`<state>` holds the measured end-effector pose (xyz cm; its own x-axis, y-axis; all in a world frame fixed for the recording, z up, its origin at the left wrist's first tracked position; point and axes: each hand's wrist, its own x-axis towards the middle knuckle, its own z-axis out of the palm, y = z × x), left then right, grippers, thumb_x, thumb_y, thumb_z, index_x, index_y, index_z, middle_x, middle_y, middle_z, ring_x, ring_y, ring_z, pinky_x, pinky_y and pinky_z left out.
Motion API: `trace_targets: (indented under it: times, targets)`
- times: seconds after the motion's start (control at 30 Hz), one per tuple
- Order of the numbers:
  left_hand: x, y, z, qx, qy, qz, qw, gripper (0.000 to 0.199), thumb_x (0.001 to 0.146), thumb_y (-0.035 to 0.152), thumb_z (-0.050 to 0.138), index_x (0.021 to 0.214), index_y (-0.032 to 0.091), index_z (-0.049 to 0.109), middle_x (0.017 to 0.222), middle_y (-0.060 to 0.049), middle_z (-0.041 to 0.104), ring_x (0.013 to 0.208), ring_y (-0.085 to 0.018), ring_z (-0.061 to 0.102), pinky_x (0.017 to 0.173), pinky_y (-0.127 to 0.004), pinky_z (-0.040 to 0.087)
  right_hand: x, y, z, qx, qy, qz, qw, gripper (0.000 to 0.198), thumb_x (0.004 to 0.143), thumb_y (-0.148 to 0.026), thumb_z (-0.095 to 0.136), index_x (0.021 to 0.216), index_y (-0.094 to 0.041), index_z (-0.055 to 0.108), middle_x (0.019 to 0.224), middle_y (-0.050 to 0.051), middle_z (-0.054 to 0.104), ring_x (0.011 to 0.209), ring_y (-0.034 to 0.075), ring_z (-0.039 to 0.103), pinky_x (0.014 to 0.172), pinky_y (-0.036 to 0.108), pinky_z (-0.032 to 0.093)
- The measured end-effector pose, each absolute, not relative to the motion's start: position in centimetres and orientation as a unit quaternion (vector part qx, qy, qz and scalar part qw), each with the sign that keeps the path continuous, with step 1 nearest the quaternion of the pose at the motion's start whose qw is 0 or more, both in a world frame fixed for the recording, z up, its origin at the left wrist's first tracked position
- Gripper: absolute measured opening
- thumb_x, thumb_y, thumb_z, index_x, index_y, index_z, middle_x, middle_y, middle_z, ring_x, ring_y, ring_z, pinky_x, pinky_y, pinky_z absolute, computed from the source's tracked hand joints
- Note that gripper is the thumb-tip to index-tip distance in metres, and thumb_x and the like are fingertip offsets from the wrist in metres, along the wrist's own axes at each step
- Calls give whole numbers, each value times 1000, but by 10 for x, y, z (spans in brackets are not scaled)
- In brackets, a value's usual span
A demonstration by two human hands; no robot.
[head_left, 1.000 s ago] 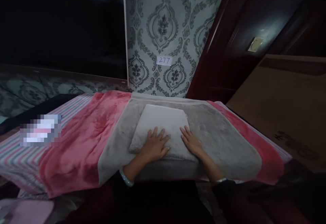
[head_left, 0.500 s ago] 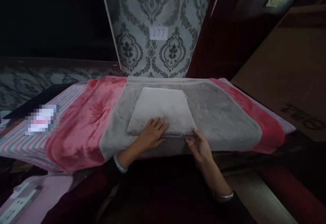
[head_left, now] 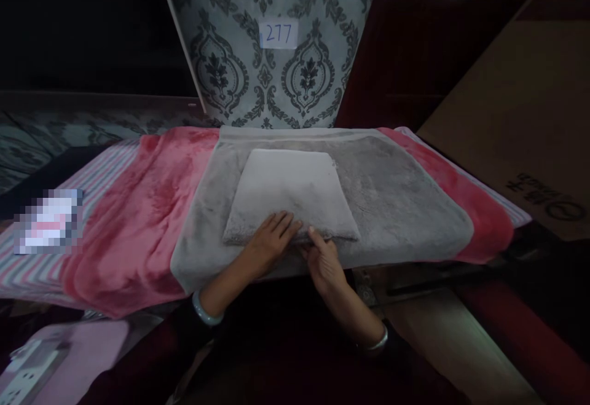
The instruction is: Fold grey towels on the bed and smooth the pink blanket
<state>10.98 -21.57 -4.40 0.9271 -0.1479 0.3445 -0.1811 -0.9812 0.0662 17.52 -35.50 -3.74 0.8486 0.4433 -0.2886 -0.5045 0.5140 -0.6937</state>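
Observation:
A folded light grey plush cloth (head_left: 288, 187), perhaps a towel, lies on a larger grey fleece blanket (head_left: 396, 202). My left hand (head_left: 271, 239) rests palm down on the cloth's near edge, its fingers stretched out. Just to the right, my right hand (head_left: 324, 263) grips the same near edge around its middle, thumb on top and the other fingers tucked underneath, partly hidden. The two hands are close together, with the fingertips almost meeting.
A pink fleece (head_left: 138, 208) and a striped cloth (head_left: 27, 267) lie under the grey blanket. A screen (head_left: 87, 30) stands back left, a cardboard box (head_left: 520, 98) at right. A power strip (head_left: 25, 371) sits on a pink surface (head_left: 99, 343) at lower left.
My right hand has slid left along the near edge, from the cloth's right corner to its middle. My left hand stays on the cloth. The view has shifted slightly.

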Motion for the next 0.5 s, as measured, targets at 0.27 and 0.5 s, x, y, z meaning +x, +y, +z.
trace_targets:
  times: [0.27, 0.5]
  targets:
    - [109, -178, 22, 952, -107, 161, 238, 44, 94, 27, 57, 137, 23, 62, 131, -10, 71, 121, -25, 67, 104, -41, 54, 175, -336, -37, -480, 100, 228, 841, 38, 50, -33, 83, 83, -21, 68, 89, 4, 77, 85, 24, 72, 65, 32, 59]
    - [167, -122, 73, 967, -42, 119, 220, 50, 92, 42, 58, 137, 21, 64, 129, -10, 73, 115, -28, 70, 100, -39, 53, 220, -386, 0, -548, 33, 204, 810, 52, 49, -31, 82, 98, -23, 68, 92, 2, 77, 77, 23, 71, 54, 28, 53]
